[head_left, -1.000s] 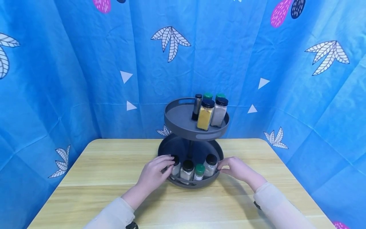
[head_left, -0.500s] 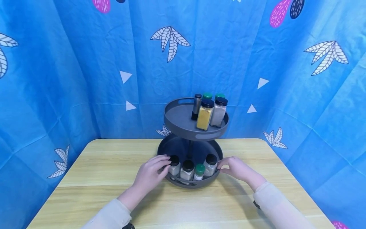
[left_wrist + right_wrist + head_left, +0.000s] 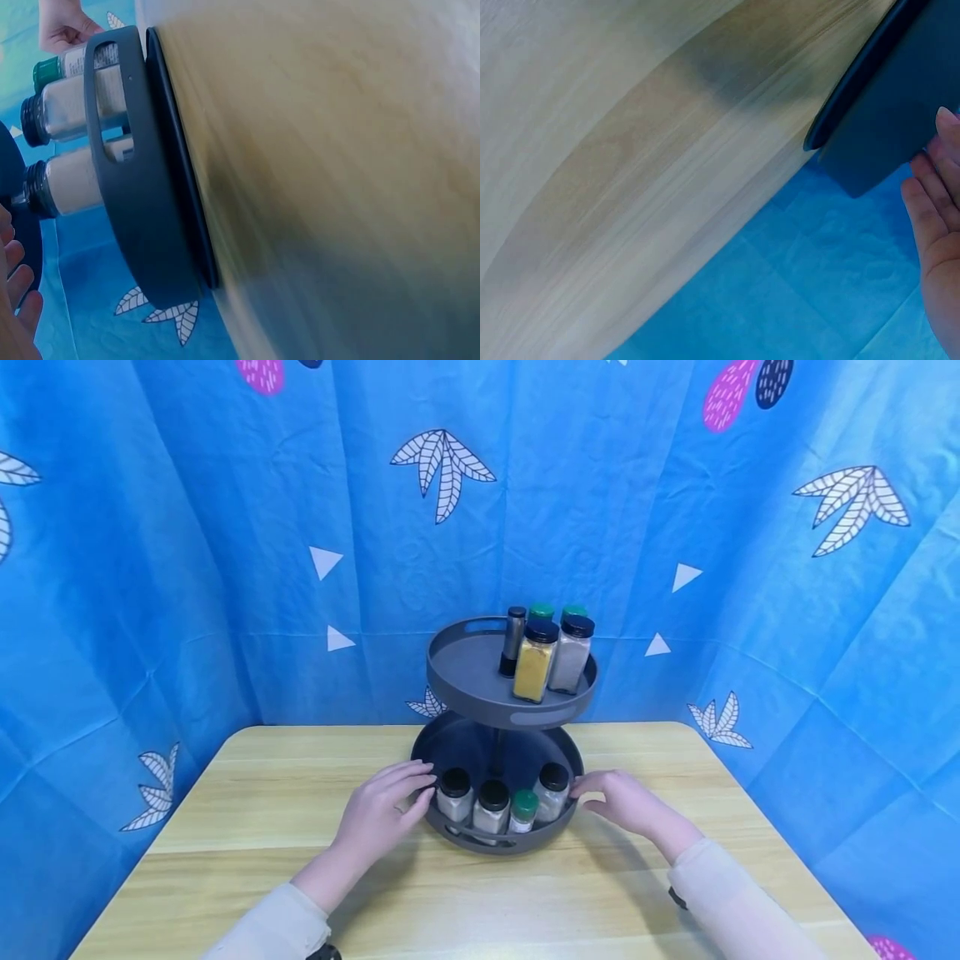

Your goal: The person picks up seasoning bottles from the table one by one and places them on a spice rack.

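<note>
A dark two-tier turntable (image 3: 491, 710) stands on the table. In its lower tray (image 3: 427, 747), several jars line the front: a black-capped jar (image 3: 453, 806) at left, another black-capped jar (image 3: 491, 818), a small green-capped jar (image 3: 523, 822) and a black-capped jar (image 3: 552, 803) at right. My left hand (image 3: 378, 806) is beside the tray's left rim with fingers loosely extended, holding nothing; its fingers (image 3: 22, 281) show at the edge of the left wrist view. At the right rim, my right hand (image 3: 626, 802) has fingertips and thumb right at the tray wall (image 3: 900, 105).
The upper tray (image 3: 468, 672) carries a yellow-filled jar (image 3: 534, 672), a grey-filled jar (image 3: 570, 664), a slim dark container (image 3: 513, 643) and two green-capped jars behind. A blue patterned curtain (image 3: 360, 568) surrounds the wooden table (image 3: 300, 793).
My left hand has drawn away leftward from the left black-capped jar, leaving it in the lower tray. My right hand has stayed at the tray's right rim.
</note>
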Available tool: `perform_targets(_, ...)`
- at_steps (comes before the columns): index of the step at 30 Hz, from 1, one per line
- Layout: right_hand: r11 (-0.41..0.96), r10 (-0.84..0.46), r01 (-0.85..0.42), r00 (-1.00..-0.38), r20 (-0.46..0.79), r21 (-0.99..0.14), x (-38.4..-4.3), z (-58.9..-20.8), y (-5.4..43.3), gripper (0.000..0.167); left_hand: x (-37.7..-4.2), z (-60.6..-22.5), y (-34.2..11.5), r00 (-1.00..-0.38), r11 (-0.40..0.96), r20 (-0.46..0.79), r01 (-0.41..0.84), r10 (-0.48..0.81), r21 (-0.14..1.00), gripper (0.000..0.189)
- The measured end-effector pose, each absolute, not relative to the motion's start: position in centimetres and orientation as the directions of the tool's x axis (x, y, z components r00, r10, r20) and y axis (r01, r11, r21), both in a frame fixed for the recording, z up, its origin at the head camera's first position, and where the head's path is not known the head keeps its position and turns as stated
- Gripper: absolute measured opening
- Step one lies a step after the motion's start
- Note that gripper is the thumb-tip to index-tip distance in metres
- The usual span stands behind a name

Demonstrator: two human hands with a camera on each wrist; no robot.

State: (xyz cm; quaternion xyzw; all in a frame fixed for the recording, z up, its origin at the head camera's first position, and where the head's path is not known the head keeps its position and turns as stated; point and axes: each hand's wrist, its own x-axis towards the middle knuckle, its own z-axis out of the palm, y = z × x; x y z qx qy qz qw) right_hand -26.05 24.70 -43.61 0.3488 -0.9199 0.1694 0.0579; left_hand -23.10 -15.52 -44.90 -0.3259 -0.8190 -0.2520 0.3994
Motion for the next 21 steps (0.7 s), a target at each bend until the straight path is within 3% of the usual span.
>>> perform_targets(8,0.689,-0.620,-0.685,-0.726,0.296,-0.237,-25.6,-42.8,25.1,0.022,-22.9,-43.7,-16.4,-0.479,0.682,0.815,0.716,0.327,0.148,0.022)
perform_targets(14,0.741,-0.560,-0.631,-0.769,0.309,-0.227,-24.9,-41.5,25.1,0.017,-22.8,-42.8,-17.0,-0.486,0.710,0.807,0.694,0.336,0.122,0.027)
perform_targets(21,0.792,-0.481,-0.560,-0.817,0.318,-0.241,-24.0,-39.5,25.0,0.016,-22.4,-41.5,-17.7,-0.599,0.758,0.700,0.640,0.389,0.127,0.043)
